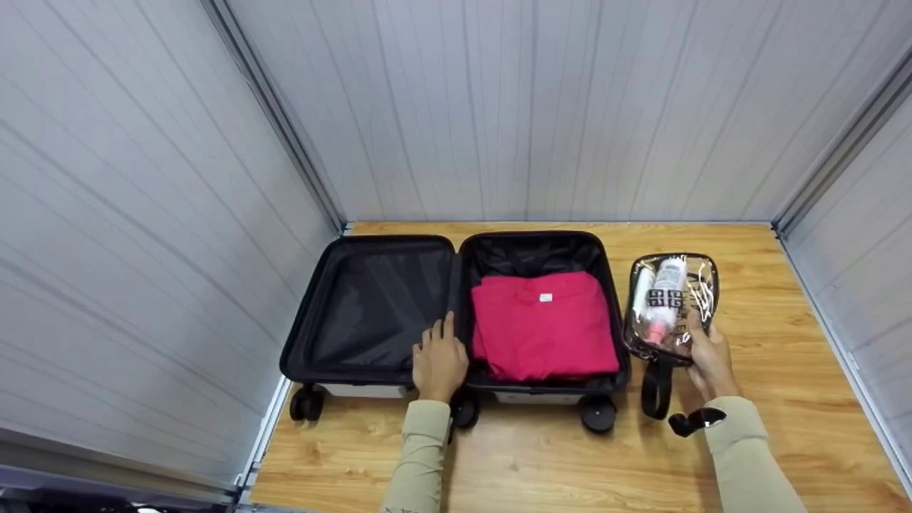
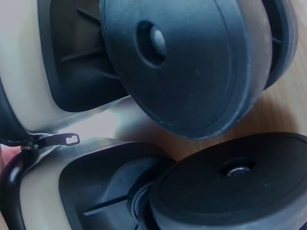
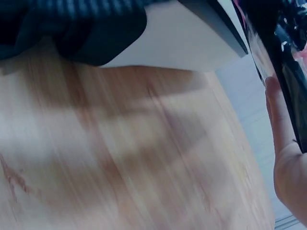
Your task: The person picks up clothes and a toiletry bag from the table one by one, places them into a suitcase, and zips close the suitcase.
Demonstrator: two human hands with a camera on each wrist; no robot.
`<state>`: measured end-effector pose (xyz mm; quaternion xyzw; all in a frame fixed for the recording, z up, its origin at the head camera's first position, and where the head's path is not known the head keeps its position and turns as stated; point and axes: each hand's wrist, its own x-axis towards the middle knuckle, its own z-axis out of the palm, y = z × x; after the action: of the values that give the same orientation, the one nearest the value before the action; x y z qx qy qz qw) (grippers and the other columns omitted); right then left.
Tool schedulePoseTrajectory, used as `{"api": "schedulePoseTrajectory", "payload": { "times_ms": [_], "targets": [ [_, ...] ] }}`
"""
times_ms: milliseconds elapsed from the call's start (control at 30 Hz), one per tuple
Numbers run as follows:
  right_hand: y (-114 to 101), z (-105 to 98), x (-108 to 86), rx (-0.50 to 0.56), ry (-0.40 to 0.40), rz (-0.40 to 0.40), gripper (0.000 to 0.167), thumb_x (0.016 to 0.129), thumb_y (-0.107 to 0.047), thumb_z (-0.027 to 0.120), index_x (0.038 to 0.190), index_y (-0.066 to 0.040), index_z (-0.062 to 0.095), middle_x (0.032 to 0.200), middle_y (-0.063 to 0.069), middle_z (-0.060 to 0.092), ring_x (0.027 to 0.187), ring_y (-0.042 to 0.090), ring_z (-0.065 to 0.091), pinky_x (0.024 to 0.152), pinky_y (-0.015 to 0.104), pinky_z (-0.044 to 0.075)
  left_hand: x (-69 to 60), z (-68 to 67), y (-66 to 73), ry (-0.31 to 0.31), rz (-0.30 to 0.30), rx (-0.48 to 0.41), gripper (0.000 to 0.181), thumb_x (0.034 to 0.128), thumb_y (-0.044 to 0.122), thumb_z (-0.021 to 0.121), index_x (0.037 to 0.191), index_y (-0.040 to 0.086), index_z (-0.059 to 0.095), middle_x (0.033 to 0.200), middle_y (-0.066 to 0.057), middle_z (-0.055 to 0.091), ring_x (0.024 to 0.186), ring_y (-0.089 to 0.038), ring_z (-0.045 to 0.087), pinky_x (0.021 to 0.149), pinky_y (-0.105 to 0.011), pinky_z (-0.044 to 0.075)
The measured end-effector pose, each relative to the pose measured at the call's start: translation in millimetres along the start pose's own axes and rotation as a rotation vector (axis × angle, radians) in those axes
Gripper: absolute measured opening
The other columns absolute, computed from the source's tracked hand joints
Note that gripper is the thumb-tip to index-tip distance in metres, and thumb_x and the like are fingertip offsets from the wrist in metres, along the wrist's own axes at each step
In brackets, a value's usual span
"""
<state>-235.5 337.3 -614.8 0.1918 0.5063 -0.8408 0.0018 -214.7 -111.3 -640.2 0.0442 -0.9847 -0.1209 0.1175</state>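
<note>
A suitcase lies spread open on the wooden floor, its black-lined halves side by side. Folded bright pink-red clothing fills most of the right half. My left hand rests on the near part of the suitcase's middle seam, fingers pointing forward. Off the suitcase's right side, my right hand grips a clear toiletry bag with black trim by its near right edge, thumb on top. Inside it are a white bottle with a pink cap and a smaller white tube. A black strap dangles from the bag.
Black wheels stick out along the suitcase's near side; two large ones fill the left wrist view beside a zipper pull. Light panel walls enclose the floor at the back and both sides. Wooden floor extends in front.
</note>
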Motion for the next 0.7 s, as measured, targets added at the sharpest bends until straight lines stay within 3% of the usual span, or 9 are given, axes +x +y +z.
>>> {"api": "schedulePoseTrajectory", "payload": {
  "times_ms": [267, 533, 700],
  "targets": [
    [-6.6, 2.2, -4.6, 0.123, -0.053, 0.014, 0.016, 0.098, -0.032, 0.062, 0.111, -0.025, 0.07, 0.099, -0.002, 0.073, 0.082, 0.012, 0.071, 0.073, 0.024, 0.06, -0.9, -0.2, 0.3, 0.013, 0.006, -0.006, 0.052, 0.1042, 0.025, 0.05, 0.156, 0.019, 0.044, 0.143, -0.011, 0.061, 0.128, -0.034, 0.058, 0.098, -0.057, 0.05],
    [-7.6, 7.3, -7.2, 0.196, -0.119, -0.025, 0.019, 0.102, -0.026, 0.058, 0.114, -0.018, 0.07, 0.097, 0.0, 0.073, 0.08, 0.014, 0.07, 0.071, 0.026, 0.06, -0.7, 0.7, -0.1, 0.011, 0.009, -0.008, 0.053, 0.1044, 0.025, 0.05, 0.156, 0.018, 0.044, 0.144, -0.011, 0.06, 0.128, -0.035, 0.058, 0.1, -0.057, 0.049],
    [-8.8, 8.7, -9.7, 0.203, -0.145, -0.028, 0.02, 0.103, -0.025, 0.057, 0.117, -0.019, 0.069, 0.101, -0.001, 0.073, 0.083, 0.014, 0.071, 0.073, 0.027, 0.06, -0.6, 1.2, -0.3, 0.013, 0.007, -0.016, 0.053, 0.1043, 0.025, 0.05, 0.156, 0.018, 0.044, 0.144, -0.012, 0.06, 0.129, -0.035, 0.057, 0.1, -0.057, 0.049]
  ]
}}
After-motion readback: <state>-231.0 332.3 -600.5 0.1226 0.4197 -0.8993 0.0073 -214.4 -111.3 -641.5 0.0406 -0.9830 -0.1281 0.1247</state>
